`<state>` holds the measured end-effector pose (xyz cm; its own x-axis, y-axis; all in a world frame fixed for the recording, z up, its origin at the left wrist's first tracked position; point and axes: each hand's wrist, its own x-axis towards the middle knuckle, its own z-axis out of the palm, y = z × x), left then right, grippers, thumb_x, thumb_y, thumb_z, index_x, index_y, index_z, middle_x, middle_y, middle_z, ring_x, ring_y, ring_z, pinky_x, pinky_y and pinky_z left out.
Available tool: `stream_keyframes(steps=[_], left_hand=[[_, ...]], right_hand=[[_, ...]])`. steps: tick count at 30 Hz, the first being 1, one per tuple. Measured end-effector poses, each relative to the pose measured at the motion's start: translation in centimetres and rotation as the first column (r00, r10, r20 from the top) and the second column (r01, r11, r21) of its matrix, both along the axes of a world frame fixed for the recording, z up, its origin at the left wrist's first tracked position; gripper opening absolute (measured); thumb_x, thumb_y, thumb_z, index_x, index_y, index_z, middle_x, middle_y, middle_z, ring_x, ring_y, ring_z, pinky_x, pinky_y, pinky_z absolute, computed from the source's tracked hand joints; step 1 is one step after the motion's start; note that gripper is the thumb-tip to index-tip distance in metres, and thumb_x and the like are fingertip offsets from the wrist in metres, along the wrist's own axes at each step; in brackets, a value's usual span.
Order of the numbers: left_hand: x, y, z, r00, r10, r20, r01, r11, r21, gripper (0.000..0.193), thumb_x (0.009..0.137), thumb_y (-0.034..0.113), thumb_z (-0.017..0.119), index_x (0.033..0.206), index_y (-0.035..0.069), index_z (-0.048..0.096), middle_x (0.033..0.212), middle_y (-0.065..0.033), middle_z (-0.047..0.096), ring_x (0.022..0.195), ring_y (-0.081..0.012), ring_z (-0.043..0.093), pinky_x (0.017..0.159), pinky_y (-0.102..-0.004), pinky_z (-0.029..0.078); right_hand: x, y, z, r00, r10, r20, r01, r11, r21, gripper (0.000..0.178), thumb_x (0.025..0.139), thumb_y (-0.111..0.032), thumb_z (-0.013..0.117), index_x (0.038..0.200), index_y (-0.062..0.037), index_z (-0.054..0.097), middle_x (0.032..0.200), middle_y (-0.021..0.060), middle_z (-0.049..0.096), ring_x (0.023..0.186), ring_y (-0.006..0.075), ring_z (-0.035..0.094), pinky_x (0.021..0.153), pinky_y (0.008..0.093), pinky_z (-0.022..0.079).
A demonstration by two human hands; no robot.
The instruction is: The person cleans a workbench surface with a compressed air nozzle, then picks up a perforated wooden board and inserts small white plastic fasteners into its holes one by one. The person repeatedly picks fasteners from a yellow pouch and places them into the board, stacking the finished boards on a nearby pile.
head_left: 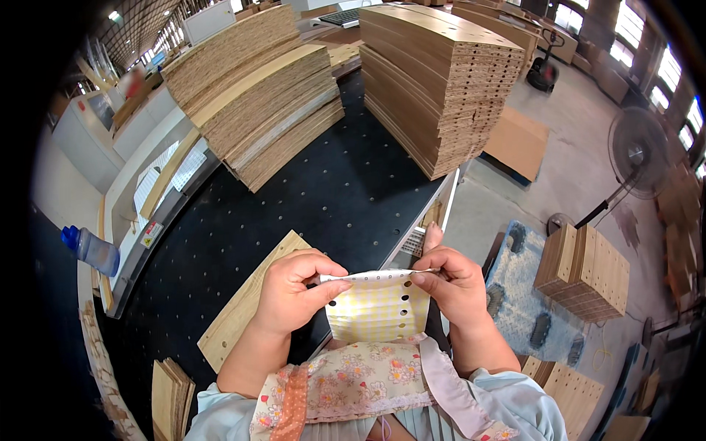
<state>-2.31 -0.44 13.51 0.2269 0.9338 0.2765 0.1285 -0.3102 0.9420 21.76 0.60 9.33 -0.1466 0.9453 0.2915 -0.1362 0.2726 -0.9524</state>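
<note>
In front of my chest, a thin yellow-and-white checked sheet (375, 312) with round dark spots or holes down its sides is held up by both hands. Thumb and fingers of my left hand (298, 288) pinch its upper left corner. My right hand (454, 283) grips the upper right corner the same way. Along the top, the edge is turned over and shows a white strip with a row of small marks. A pale wooden board (246, 301) lies on the black table (294, 195) beyond my left forearm.
Tall stacks of board panels (268, 99) and drilled panels (441, 81) stand at the table's far side. A blue-capped bottle (92, 250) is at far left. On the right are a worn blue pallet (515, 309), stacked panels (585, 272) and a standing fan (637, 153).
</note>
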Motion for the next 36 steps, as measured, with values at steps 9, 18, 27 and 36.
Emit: stream_keyframes(steps=[9,18,27,36], left_hand=[[-0.7,0.2,0.6,0.994,-0.048,-0.103,0.052,0.998,0.031,0.006,0.075,-0.004,0.07,0.078,-0.002,0.066,0.076,-0.0059,0.061,0.066,-0.0095,0.059,0.055,-0.0218,0.045],[-0.3,0.3,-0.5,0.971,-0.145,0.188,0.132,0.988,0.085,0.008,0.081,-0.004,0.062,0.076,0.001,0.057,0.096,-0.0161,0.066,0.082,-0.0153,0.063,0.067,-0.0257,0.049],[0.4,-0.6,0.3,0.991,-0.063,0.118,0.055,0.996,0.067,0.008,0.08,-0.002,0.06,0.076,0.002,0.055,0.089,-0.0165,0.067,0.073,-0.0121,0.061,0.063,-0.0254,0.048],[0.0,-0.4,0.0,0.973,-0.122,0.197,0.158,0.971,-0.18,0.018,0.079,-0.002,0.067,0.097,-0.003,0.064,0.084,-0.0081,0.065,0.074,-0.0107,0.061,0.066,-0.0239,0.048]], right_hand=[[0.3,0.2,0.1,0.993,0.049,0.109,-0.058,0.995,0.08,0.008,0.076,0.006,0.068,0.08,0.0018,0.062,0.079,0.0043,0.06,0.073,0.0108,0.052,0.071,0.022,0.04],[-0.6,0.6,1.4,0.927,-0.073,0.369,-0.054,0.945,0.324,0.018,0.071,-0.006,0.075,0.086,-0.005,0.065,0.095,0.005,0.059,0.091,0.0174,0.053,0.096,0.0421,0.03],[-3.4,0.7,3.6,0.854,-0.193,0.483,-0.136,0.813,0.566,0.019,0.072,-0.02,0.075,0.081,-0.0068,0.065,0.07,0.0041,0.057,0.07,0.0241,0.055,0.068,0.0356,0.042],[-3.7,0.5,2.8,0.889,-0.064,0.453,-0.161,0.883,0.441,0.017,0.076,-0.02,0.073,0.07,-0.0067,0.064,0.063,0.0036,0.056,0.063,0.022,0.057,0.077,0.0357,0.037]])
